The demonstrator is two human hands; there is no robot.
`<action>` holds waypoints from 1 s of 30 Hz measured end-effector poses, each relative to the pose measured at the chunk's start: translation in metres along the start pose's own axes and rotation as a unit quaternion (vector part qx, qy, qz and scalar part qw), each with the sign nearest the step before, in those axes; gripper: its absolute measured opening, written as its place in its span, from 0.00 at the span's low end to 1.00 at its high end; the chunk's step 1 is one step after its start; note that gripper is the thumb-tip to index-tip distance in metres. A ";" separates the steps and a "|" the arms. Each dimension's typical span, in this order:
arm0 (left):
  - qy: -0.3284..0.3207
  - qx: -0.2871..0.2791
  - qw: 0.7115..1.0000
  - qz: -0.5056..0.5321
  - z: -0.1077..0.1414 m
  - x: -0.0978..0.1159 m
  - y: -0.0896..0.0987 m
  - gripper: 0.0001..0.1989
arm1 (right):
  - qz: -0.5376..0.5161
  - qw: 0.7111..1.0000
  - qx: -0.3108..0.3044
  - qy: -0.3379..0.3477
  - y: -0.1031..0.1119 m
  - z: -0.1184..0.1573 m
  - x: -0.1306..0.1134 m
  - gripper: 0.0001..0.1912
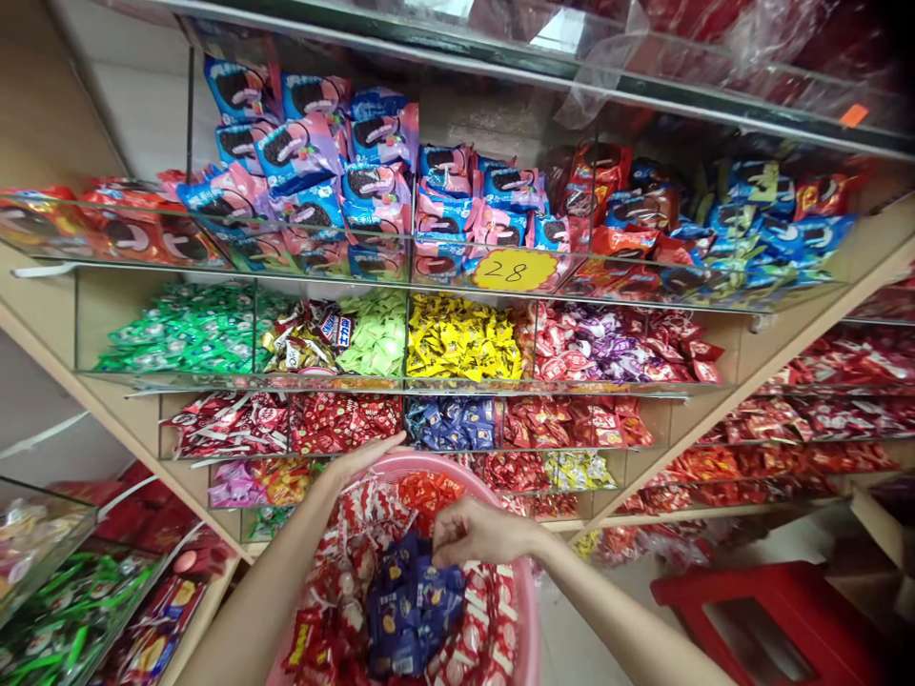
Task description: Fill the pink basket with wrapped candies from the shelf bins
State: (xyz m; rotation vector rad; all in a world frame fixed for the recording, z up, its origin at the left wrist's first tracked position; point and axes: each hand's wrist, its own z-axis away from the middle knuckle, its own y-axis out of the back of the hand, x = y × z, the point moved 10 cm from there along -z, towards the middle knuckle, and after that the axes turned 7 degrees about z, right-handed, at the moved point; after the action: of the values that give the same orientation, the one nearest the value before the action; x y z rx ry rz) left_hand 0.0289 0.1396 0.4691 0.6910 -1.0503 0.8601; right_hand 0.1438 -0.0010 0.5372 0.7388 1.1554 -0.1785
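Observation:
A pink plastic basin (527, 610) holds wrapped candies in heaps. Dark blue candy packets (404, 610) lie in its middle, with red-and-white wrapped candies (486, 624) around them and orange-red packets (429, 491) at the far side. My left hand (363, 459) is stretched out flat at the basin's far left rim, fingers extended toward the shelf. Over the blue packets, my right hand (468, 531) has its fingers curled together, tips pointing down. Whether anything sits between those fingertips is hidden.
Glass-fronted shelves rise ahead, with blue-and-pink cookie packs (304, 152), green candies (190, 329), yellow candies (464, 338) and blue packets (454, 422). A yellow price tag (516, 271) marked 28 hangs above. A red stool (772, 619) stands lower right; candy bins (71, 610) lower left.

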 end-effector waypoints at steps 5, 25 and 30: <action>0.010 -0.019 1.000 -0.002 0.001 0.001 -0.004 0.32 | 0.056 0.997 -0.052 -0.011 -0.021 -0.005 0.005 0.15; 0.021 -0.039 0.999 0.004 0.003 0.000 -0.010 0.35 | -0.092 0.986 0.068 -0.121 0.015 -0.009 0.050 0.10; 0.026 -0.031 0.999 0.004 0.003 0.000 -0.009 0.36 | -0.119 0.979 0.086 -0.144 0.005 -0.014 0.061 0.10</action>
State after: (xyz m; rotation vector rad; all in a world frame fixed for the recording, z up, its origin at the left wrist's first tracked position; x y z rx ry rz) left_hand 0.0349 0.1324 0.4700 0.6093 -1.0295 0.8440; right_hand 0.1607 0.0260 0.4828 0.6976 0.9558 -0.5735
